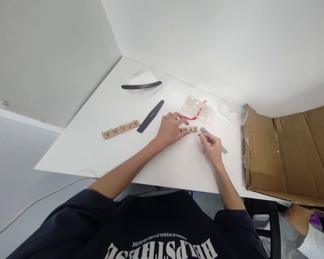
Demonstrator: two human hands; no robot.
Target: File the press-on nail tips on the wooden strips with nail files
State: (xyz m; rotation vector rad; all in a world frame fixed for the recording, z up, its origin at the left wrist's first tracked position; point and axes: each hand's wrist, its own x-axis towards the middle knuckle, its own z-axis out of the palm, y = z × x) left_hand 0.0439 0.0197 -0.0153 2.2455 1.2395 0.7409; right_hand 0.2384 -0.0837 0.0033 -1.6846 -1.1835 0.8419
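Note:
My left hand (172,128) bends over a short wooden nail-tip stand (194,128), thumb on the near side and fingers on the far side, partly hiding it. Small pale tips stand in a row along it. Just to the right, my right hand (212,145) is closed in a pinch, and what lies between its fingertips is too small to make out. A grey nail file (224,150) lies partly behind that hand. Left of my left hand are a black nail file (151,116) and a longer wooden stand (121,128) with several clear tips on metal holders.
At the back, a curved black nail file (142,86) rests on a clear plastic package (148,94). Clear cases (202,108) with a red strip lie beyond my hands. An open cardboard box (261,154) borders the right side; a person's arm (299,219) shows below it.

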